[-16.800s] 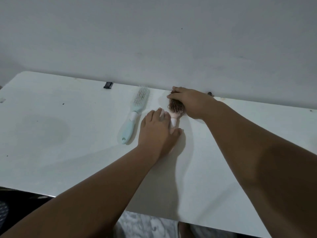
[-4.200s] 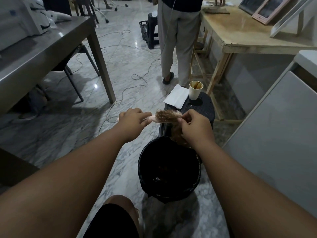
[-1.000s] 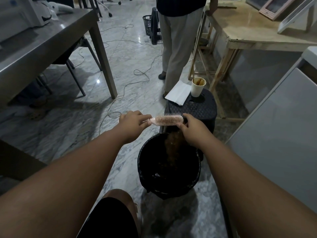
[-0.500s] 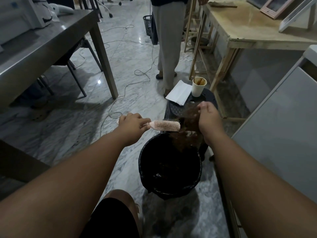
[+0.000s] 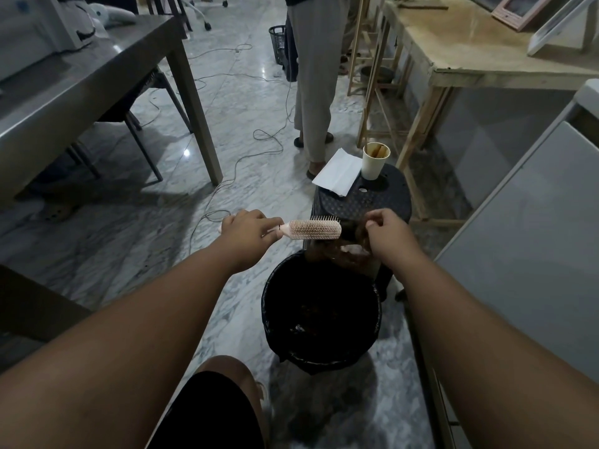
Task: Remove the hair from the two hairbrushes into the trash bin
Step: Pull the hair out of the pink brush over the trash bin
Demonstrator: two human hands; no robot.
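My left hand (image 5: 248,233) grips the handle of a pink hairbrush (image 5: 313,230), held level with its bristles up, just beyond the far rim of the black trash bin (image 5: 319,356). Its bristles look free of hair. My right hand (image 5: 387,236) pinches a brown clump of hair (image 5: 345,252) that hangs from the fingers over the bin's far edge, right of the brush head. The bin stands on the floor, lined with a black bag, with some debris inside. The second hairbrush is not in view.
A black stool (image 5: 366,202) behind the bin carries a paper cup (image 5: 374,165) and a white paper sheet (image 5: 337,176). A person (image 5: 312,82) stands further back. A metal table (image 5: 87,82) is at left, a wooden table (image 5: 483,63) at right, cables (image 5: 246,157) on the floor.
Since a second ago my right hand has pulled the hair off the brush, lifted it, then lowered it toward the bin's far rim. The person behind has stepped slightly.
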